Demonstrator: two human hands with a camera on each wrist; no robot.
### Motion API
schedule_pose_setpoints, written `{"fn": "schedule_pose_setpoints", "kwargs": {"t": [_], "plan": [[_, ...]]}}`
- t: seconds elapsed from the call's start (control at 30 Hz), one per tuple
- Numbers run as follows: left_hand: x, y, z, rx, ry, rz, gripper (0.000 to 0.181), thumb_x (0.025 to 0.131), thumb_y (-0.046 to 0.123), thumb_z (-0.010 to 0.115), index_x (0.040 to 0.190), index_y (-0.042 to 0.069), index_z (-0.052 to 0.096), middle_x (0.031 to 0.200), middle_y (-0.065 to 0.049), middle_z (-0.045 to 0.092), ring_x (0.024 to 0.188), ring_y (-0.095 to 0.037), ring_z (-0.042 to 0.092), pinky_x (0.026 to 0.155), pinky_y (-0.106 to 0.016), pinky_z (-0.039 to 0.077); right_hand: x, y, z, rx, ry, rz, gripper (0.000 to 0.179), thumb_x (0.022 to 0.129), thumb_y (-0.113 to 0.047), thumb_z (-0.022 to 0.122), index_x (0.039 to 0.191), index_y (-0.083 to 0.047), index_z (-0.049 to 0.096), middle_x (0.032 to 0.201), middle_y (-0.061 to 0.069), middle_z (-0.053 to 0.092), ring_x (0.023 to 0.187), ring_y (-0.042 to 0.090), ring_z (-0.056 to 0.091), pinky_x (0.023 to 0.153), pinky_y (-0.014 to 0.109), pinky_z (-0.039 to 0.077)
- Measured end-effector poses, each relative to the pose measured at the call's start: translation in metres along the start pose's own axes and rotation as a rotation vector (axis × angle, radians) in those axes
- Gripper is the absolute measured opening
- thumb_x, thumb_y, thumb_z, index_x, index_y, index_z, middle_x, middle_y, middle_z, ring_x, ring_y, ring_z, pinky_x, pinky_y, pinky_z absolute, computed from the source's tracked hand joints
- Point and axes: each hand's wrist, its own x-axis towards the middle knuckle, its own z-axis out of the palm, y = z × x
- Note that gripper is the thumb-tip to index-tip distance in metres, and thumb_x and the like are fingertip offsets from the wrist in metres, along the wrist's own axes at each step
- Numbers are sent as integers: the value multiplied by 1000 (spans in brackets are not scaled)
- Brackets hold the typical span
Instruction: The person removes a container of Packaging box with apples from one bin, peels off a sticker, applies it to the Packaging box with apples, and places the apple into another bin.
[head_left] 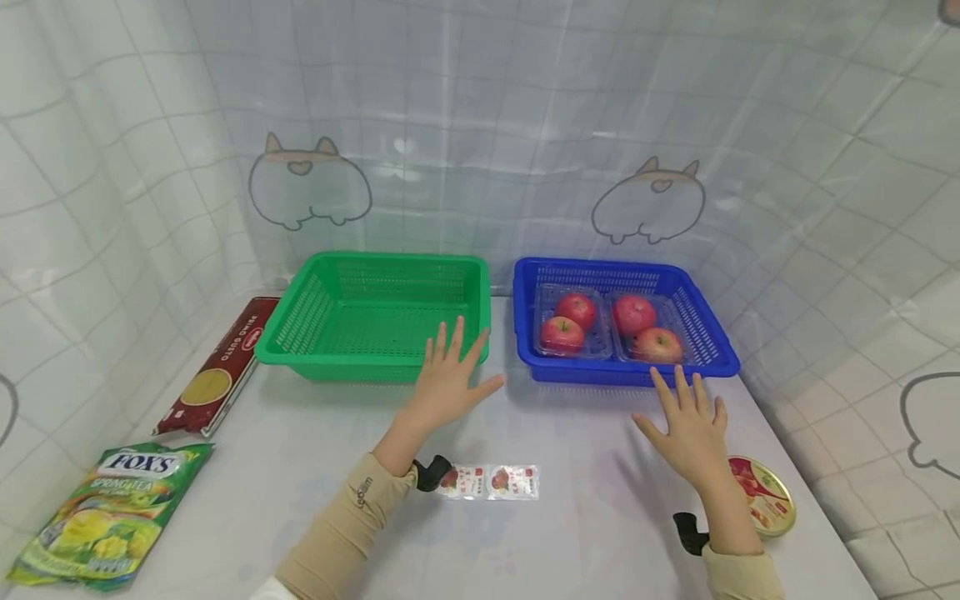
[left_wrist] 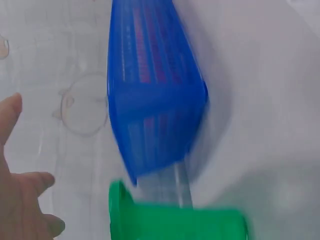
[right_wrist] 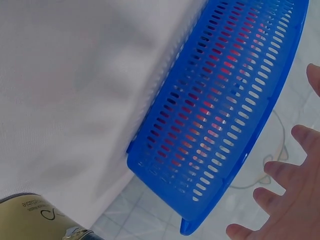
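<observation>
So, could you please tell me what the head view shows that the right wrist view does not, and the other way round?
Only the head view shows the green basket, left hand, Fox's bag, dark red packet and printed strip. Only the right wrist view shows print on the side of the round tin. Both share that tin, the right hand, the blue basket and the apples, glimpsed through its slots in the wrist view.
</observation>
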Motion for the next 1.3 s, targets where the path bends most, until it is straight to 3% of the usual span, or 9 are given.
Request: {"fn": "schedule_pose_setpoints", "kwargs": {"t": [0.1, 0.23, 0.4, 0.53, 0.63, 0.83, 0.93, 1.07, 1.3], "plan": [[9, 16, 8, -69, 1, 45, 79, 88, 64, 38, 149, 23, 10, 152, -14, -13, 136, -35, -17, 110, -50, -2, -1, 1, 0, -3, 9, 4, 78, 88, -44, 57, 149, -18, 16, 148, 29, 16, 135, 48, 7, 98, 71, 0], [22, 32, 19, -171, 0, 72, 80, 87, 65, 39, 149, 25, 8, 153, -14, -10, 138, -36, -13, 106, -58, 13, -2, 2, -1, -8, 12, 14, 78, 88, -44, 57, 149, -19, 16, 148, 28, 16, 135, 48, 7, 98, 71, 1], [36, 42, 36, -420, -28, 62, 78, 89, 60, 42, 150, 23, 9, 153, -12, -13, 139, -35, -10, 100, -65, 22, -3, 2, -2, -13, 17, 18, 77, 88, -46, 56, 149, -19, 16, 148, 27, 16, 135, 48, 7, 98, 71, 2], [44, 47, 52, -644, -82, 8, 80, 90, 55, 45, 150, 24, 3, 151, -11, -21, 139, -34, -10, 104, -63, 14, -4, 2, -3, -18, 19, 22, 77, 88, -48, 54, 149, -19, 17, 148, 27, 17, 135, 47, 6, 98, 70, 2], [50, 49, 64, -750, -77, -54, 86, 89, 51, 50, 149, 21, -3, 150, -14, -22, 138, -40, -4, 104, -63, 14, -5, 1, -3, -21, 20, 23, 77, 88, -46, 55, 149, -19, 17, 148, 27, 17, 135, 47, 7, 98, 70, 2], [65, 47, 83, -968, 19, -203, 89, 87, 39, 60, 150, 18, 0, 155, -12, 1, 140, -34, 9, 108, -54, 17, -5, -2, -5, -29, 16, 34, 77, 87, -43, 58, 149, -18, 17, 148, 26, 17, 135, 47, 8, 99, 70, 2], [71, 44, 87, -1025, 66, -234, 85, 86, 32, 62, 150, 18, 7, 154, -9, 14, 138, -32, 17, 108, -52, 21, -4, -4, -6, -21, 15, 41, 76, 88, -44, 56, 148, -18, 18, 149, 26, 17, 135, 46, 8, 100, 69, 3], [75, 42, 88, -1043, 98, -240, 82, 84, 27, 65, 149, 18, 14, 152, -10, 20, 137, -33, 22, 106, -53, 25, -2, -4, -9, 73, 50, 48, 71, 90, -41, 55, 147, -14, 23, 148, 25, 20, 134, 47, 13, 97, 70, 9], [77, 41, 90, -1084, 86, -235, 83, 84, 25, 66, 148, 20, 15, 153, -9, 19, 137, -31, 22, 107, -49, 27, 12, -2, -22, 434, 111, 115, 64, 93, -30, 53, 146, -8, 25, 147, 23, 25, 133, 46, 21, 102, 63, 18]]}}
